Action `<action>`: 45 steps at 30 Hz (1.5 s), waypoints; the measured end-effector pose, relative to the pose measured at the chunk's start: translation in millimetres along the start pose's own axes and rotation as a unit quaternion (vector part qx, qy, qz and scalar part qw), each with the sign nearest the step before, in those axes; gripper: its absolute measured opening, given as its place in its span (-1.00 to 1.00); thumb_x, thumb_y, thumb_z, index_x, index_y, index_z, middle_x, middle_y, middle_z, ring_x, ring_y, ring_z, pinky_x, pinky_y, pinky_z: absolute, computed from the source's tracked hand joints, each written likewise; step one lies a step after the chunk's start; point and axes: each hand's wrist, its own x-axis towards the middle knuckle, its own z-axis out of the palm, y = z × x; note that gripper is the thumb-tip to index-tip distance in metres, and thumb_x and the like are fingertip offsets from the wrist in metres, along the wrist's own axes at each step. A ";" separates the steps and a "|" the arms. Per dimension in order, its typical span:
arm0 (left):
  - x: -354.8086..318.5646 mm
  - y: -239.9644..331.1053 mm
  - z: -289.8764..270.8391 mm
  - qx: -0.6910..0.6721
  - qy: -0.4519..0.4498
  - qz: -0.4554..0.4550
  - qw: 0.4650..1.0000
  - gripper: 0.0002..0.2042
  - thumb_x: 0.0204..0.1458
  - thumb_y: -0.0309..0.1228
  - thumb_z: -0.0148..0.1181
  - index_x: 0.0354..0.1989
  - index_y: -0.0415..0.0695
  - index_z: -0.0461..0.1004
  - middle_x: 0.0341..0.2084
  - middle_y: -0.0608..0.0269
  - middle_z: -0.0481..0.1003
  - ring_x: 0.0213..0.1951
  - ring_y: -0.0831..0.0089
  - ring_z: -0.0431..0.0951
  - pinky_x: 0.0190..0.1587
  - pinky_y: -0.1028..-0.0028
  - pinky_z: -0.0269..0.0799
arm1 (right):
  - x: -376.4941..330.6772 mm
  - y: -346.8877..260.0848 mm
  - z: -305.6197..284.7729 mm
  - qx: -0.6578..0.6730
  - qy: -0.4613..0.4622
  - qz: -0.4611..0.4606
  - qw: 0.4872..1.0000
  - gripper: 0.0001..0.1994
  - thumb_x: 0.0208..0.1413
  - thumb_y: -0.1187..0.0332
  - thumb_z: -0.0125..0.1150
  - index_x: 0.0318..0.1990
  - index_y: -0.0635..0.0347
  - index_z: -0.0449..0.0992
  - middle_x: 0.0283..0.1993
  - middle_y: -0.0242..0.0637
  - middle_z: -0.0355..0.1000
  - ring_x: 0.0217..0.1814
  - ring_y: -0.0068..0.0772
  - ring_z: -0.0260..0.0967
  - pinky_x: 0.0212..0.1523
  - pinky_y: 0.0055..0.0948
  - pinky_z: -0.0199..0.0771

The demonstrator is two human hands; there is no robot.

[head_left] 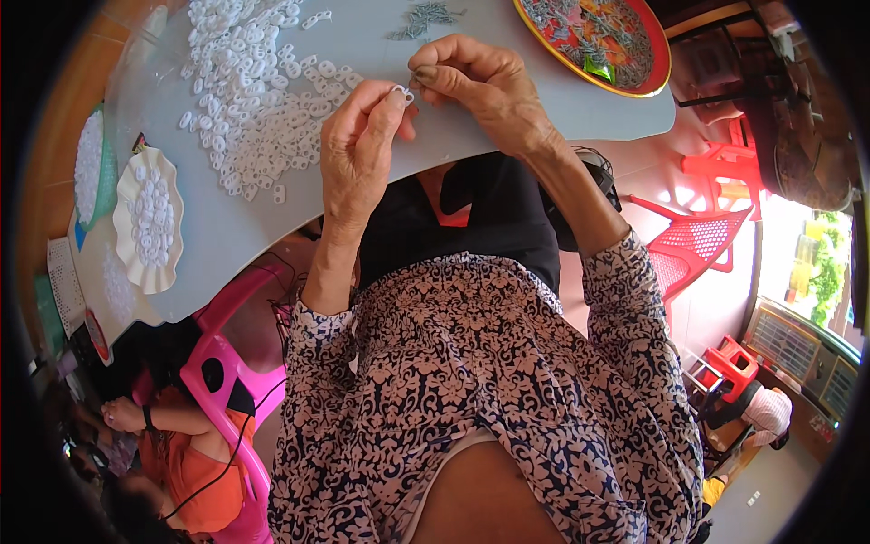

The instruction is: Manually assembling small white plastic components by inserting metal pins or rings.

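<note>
My left hand (355, 154) is closed in a pinch on a small white plastic piece with a looped end (406, 93), held above the near edge of the grey table (362, 27). Just beside it, the thumb and forefinger of my right hand (497, 98) are pressed together, close to the piece. What sits between those right fingertips is too small to make out. A large heap of similar white plastic pieces (263, 118) spreads over the table left of my hands. Beyond my right hand lies a small pile of thin grey pins (426, 18).
At the far right stands a round red tray with a yellow rim (668, 68), holding many grey pins. A cream scalloped dish (124, 222) and a green basket (108, 177) hold white pieces at left. Pink (210, 343) and red (698, 245) plastic chairs flank me; a person in orange (204, 480) sits lower left.
</note>
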 end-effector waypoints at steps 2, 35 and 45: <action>-0.2 -0.3 1.6 -0.004 0.001 0.005 1.000 -0.79 0.14 -0.30 0.03 -0.34 -0.20 0.46 -0.63 0.40 0.40 -0.57 0.71 0.24 -0.50 0.65 0.15 | -0.4 3.7 1.0 0.014 0.003 -0.042 0.999 -0.86 0.15 0.42 0.12 -0.18 0.25 0.50 -0.35 -0.44 0.44 -0.36 -0.67 0.32 -0.24 -0.63 0.39; 1.2 2.5 5.9 -0.044 -0.019 -0.009 0.999 -0.79 0.13 -0.32 0.05 -0.40 -0.22 0.45 -0.64 0.39 0.40 -0.56 0.70 0.32 -0.48 0.65 0.19 | -2.3 0.5 -1.3 0.048 -0.011 -0.052 0.997 -0.86 0.09 0.45 0.19 -0.20 0.25 0.45 -0.36 -0.41 0.45 -0.32 -0.62 0.41 -0.22 -0.59 0.45; -0.4 5.3 12.1 0.045 0.013 0.030 0.998 -0.84 0.13 -0.40 0.05 -0.40 -0.24 0.43 -0.62 0.38 0.42 -0.57 0.69 0.34 -0.51 0.64 0.23 | -1.9 5.9 -1.2 0.045 -0.017 -0.089 0.995 -0.85 0.10 0.48 0.17 -0.18 0.27 0.43 -0.32 -0.43 0.43 -0.27 -0.64 0.40 -0.19 -0.62 0.44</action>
